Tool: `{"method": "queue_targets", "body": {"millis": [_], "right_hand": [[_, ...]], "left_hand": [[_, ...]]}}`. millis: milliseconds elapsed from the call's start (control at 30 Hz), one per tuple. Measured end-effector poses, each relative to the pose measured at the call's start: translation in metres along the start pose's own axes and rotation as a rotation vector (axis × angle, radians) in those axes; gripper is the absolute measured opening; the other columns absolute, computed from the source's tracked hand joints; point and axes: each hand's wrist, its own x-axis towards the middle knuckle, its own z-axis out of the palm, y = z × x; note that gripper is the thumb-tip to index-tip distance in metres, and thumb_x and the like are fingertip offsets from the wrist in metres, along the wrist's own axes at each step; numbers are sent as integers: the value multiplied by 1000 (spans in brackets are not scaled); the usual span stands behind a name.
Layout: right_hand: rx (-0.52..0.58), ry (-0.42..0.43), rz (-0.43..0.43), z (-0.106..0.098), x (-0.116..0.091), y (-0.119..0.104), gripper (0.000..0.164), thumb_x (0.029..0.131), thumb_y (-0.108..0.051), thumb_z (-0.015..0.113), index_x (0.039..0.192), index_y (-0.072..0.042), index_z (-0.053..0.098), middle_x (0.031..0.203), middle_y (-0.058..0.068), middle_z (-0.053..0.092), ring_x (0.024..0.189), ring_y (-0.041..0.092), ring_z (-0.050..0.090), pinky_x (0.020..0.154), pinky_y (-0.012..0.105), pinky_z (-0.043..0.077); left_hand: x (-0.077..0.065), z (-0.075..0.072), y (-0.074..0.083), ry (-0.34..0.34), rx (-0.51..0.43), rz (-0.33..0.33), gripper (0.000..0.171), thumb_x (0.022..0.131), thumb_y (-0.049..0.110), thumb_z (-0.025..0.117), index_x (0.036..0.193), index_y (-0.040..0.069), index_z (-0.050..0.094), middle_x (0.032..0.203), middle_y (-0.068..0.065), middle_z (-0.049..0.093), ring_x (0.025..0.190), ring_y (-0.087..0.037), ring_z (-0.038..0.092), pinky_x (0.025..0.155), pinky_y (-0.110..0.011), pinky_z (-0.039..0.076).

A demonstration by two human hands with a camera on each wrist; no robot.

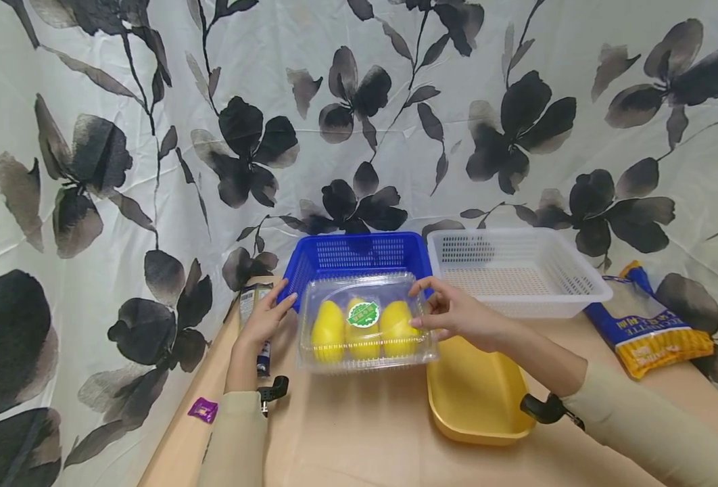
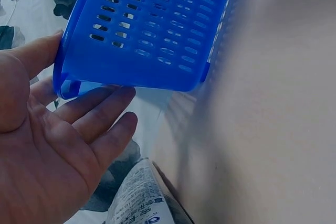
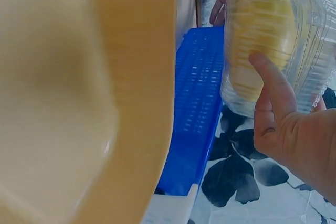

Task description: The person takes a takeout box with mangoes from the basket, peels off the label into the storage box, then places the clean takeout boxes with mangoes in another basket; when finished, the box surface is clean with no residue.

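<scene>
My right hand [image 1: 456, 311] grips the right side of a clear plastic clamshell box [image 1: 366, 287], tilted in front of the blue basket [image 1: 293, 260]. Inside the box are yellow mango-like fruits [image 1: 328, 331], beneath a green and white label [image 1: 363, 314]. The right wrist view shows the thumb against the box wall [image 3: 244, 98], with the other fingers partly hidden behind it. On the left, my left hand [image 1: 261, 328] holds the blue basket at its rim; in the left wrist view the thumb and fingers straddle the edge [image 2: 62, 61].
A white basket [image 1: 578, 297] stands to the blue one's right. Nearer me is a yellow tub [image 1: 477, 392]. A blue and yellow bag [image 1: 645, 325] lies far right. On the left are a printed packet [image 1: 248, 301] and a small purple packet [image 1: 203, 410]. Patterned cloth hangs behind the table.
</scene>
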Motion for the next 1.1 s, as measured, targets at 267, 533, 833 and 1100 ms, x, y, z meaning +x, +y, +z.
{"method": "queue_targets", "body": {"millis": [267,533,833,1100], "right_hand": [[9,-90,-7,10,-5,4,61,90,-23,84,138,-12,47,86,5,46,81,23,51,72,36,57],[29,-108,29,22,-2,28,61,88,-22,85,136,-13,48,86,4,41,80,20,52,67,32,57],[4,-112,38,30,4,39,64,90,-27,83,138,-9,44,88,6,40,78,23,50,66,32,59],[-172,-159,15,28,6,31,63,93,-31,80,137,-9,42,90,13,51,78,30,61,68,56,64]], "left_hand": [[-1,0,7,-10,-6,-34,72,108,35,56,168,17,19,175,-12,11,160,-35,22,128,-52,27],[-16,2,36,-32,-12,-65,72,109,29,56,167,7,19,175,-15,10,161,-36,17,128,-53,26],[-8,2,22,-27,-41,-72,72,109,29,56,167,10,18,175,-15,13,161,-35,18,129,-53,24],[1,0,1,-1,-2,-26,74,107,40,57,168,17,21,175,-11,16,160,-34,21,128,-53,26]]}}
